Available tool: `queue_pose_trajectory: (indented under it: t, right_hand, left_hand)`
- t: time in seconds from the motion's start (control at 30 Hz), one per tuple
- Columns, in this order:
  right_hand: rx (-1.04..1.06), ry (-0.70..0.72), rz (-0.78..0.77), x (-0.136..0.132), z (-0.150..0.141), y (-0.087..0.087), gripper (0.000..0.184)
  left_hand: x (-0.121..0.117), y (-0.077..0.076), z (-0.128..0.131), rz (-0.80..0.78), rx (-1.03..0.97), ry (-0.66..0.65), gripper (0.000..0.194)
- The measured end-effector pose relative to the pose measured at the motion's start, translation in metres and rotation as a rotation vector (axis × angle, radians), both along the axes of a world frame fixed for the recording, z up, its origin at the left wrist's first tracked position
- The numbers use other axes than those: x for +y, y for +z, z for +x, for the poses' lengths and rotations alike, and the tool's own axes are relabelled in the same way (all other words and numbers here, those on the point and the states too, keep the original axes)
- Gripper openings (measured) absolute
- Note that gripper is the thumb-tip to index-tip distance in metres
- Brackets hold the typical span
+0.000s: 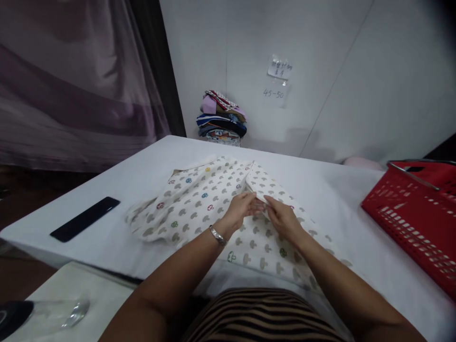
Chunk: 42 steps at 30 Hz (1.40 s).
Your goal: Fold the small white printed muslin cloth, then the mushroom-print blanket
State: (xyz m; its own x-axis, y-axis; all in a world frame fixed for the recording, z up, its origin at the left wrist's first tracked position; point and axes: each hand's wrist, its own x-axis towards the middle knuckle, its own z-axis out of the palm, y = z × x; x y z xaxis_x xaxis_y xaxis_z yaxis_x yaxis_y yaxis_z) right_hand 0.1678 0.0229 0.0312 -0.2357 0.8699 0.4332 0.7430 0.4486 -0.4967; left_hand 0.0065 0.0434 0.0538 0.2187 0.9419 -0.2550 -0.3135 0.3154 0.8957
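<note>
A white garment (199, 199) printed with small grey and coloured mushrooms lies spread on the white table (320, 190). My left hand (240, 211), with a silver bracelet on its wrist, and my right hand (281, 216) meet over the middle of the garment. Both pinch a folded edge of the fabric between their fingertips. The fingers of both hands are closed on the cloth.
A black phone (85, 218) lies near the table's left edge. A red plastic basket (416, 213) stands at the right. A stack of folded clothes (221, 118) sits at the far side against the white wall. A glass (57, 313) lies on a lower surface at bottom left.
</note>
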Motion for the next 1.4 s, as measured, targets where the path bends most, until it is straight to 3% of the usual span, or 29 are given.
queue_pose_trajectory:
  t: [0.13,0.27,0.43,0.57,0.63,0.77,0.83,0.9,0.97,1.03,1.2,1.3,1.4]
  right_hand:
    - [0.416,-0.049,-0.244,0.034,0.034,0.027,0.034]
    - [0.725,-0.185,-0.387,0.068,0.086,0.054,0.034]
    - [0.783,-0.3,-0.385,0.094,0.136,0.086,0.03]
    - [0.607,-0.281,-0.347,0.093,0.132,0.096,0.032]
    - [0.4,-0.191,-0.291,0.083,0.117,0.093,0.034]
    - [-0.048,0.077,-0.16,0.052,0.076,0.079,0.035]
    - [-0.193,0.157,-0.116,0.038,0.058,0.073,0.035]
    - [-0.276,0.192,-0.083,0.028,0.045,0.067,0.034]
    - [-0.311,0.174,-0.079,0.021,0.037,0.062,0.031]
    - [-0.326,0.124,-0.107,0.016,0.034,0.054,0.031]
    - [-0.334,-0.029,-0.208,-0.007,0.061,0.025,0.042]
    - [-0.288,-0.109,-0.303,-0.036,0.098,0.01,0.04]
    - [-0.211,-0.121,-0.416,-0.073,0.133,0.001,0.038]
  left_hand:
    - [0.0,0.005,0.004,0.137,0.13,-0.081,0.03]
    - [-0.009,-0.011,0.006,0.216,0.295,-0.157,0.025]
    - [-0.015,-0.039,0.018,0.265,0.384,-0.281,0.019]
    - [-0.002,-0.037,0.027,0.368,0.445,-0.303,0.02]
    - [0.011,-0.024,0.026,0.47,0.496,-0.215,0.024]
    - [0.035,0.011,0.021,0.763,0.578,-0.033,0.052]
    - [0.04,0.02,0.019,0.9,0.591,-0.062,0.053]
    - [0.041,0.021,0.017,0.972,0.635,-0.136,0.041]
    - [0.039,0.017,0.016,1.0,0.717,-0.2,0.023]
    - [0.037,0.013,0.013,1.018,0.817,-0.248,0.019]
    - [0.042,0.02,-0.003,1.06,1.016,-0.241,0.022]
    - [0.049,0.024,-0.019,1.131,1.035,-0.18,0.022]
    - [0.054,0.016,-0.04,1.193,1.001,-0.187,0.024]
